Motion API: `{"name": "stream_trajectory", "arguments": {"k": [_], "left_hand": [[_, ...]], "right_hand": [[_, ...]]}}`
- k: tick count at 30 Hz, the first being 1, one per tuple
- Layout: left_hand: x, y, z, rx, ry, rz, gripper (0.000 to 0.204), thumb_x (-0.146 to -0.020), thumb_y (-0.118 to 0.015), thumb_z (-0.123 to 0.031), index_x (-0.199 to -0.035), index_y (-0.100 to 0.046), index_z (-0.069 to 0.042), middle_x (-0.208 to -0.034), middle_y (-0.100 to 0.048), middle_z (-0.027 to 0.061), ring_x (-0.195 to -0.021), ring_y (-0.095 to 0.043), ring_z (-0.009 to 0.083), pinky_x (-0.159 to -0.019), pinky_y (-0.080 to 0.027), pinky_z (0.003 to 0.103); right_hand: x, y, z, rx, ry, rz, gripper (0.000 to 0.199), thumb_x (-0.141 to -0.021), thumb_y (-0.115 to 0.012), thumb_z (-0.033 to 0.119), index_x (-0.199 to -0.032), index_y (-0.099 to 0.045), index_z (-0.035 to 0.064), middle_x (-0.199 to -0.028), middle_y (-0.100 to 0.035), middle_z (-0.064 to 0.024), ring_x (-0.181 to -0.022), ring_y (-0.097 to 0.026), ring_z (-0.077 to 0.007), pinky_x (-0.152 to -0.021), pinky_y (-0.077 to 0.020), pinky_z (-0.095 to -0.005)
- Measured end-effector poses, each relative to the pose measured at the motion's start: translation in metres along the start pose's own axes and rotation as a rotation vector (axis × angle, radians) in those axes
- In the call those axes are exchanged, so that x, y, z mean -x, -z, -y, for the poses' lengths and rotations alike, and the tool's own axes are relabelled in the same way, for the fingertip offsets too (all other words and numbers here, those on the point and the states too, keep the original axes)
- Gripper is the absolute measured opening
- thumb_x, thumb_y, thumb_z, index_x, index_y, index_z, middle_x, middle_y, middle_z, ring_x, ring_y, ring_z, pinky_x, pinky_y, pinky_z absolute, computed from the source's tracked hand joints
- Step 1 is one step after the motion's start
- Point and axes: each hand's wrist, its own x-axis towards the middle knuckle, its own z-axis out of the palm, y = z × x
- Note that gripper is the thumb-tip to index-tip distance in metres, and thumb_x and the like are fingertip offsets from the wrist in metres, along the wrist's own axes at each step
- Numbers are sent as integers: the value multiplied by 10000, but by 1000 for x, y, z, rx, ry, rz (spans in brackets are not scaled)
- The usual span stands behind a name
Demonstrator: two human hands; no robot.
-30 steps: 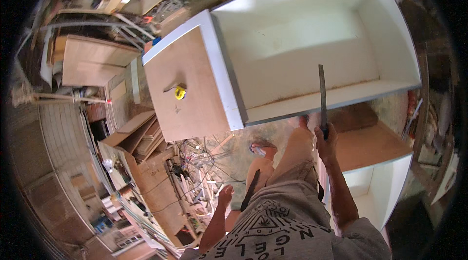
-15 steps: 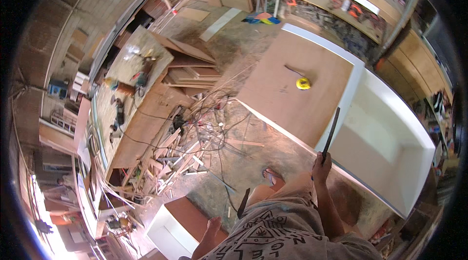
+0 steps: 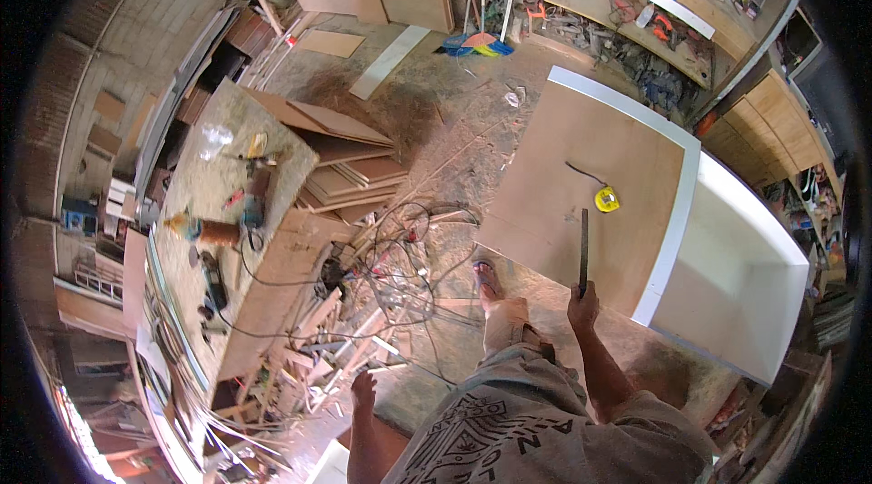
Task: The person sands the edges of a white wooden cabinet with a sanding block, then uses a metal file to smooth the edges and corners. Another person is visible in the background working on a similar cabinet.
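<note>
The view has swung further left since a moment ago, the white-edged cabinet (image 3: 636, 202) sliding rightward. The right hand (image 3: 582, 305) stays clenched around a flat metal file (image 3: 583, 248), blade pointing up over the cabinet's plywood side, just below a yellow tape measure (image 3: 607, 200). The left hand (image 3: 364, 388) hangs loosely curled, holding nothing, above scattered wood offcuts (image 3: 327, 339)

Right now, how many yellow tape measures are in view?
1: a round yellow tape measure lies on the brown plywood side of the white cabinet, just beyond the dark flat bar held in the right hand. Bench clutter may hide others.
</note>
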Motion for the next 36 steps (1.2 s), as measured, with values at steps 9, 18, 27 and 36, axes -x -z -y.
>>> {"name": "stream_trajectory", "arguments": {"k": [9, 18, 27, 36], "left_hand": [[-1, 66, -48, -1255, 20, 338, 347, -888, -620, -234, -1185, -593, -57, -1125, -658, 130, -1037, -638, 309, -784, -543, 445], [-230, 21, -208, -1065, -31, 460, 428, -950, -553, -281, -1336, -510, -100, -1283, -580, 113, -1169, -576, 289, -910, -490, 455], [-452, -241, -508, -593, 187, 653, 513, -1012, -486, -328, -1486, -427, -142, -1441, -502, 96, -1301, -513, 268, -1035, -437, 465], [-514, -422, -686, -862, 76, 703, 551, -1009, -559, -421, -1459, -442, -125, -1367, -559, 61, -1158, -616, 259, -933, -492, 423]], "right_hand": [[-52, -99, 84, 84, -242, 60, 272, -975, -591, 322, -1031, -510, 69, -747, -657, -233, -735, -640, -492, -626, -466, -588], [-58, -146, 144, 142, -492, -20, 337, -979, -554, 383, -1100, -477, 77, -809, -666, -282, -775, -655, -506, -687, -500, -613], [-84, -174, 189, 75, -708, -246, 301, -968, -582, 323, -1076, -455, 72, -793, -667, -260, -782, -649, -505, -698, -486, -610], [-144, -216, 242, -102, -1153, -471, 297, -950, -576, 340, -985, -522, 50, -858, -663, -267, -842, -636, -510, -724, -484, -587]]}}
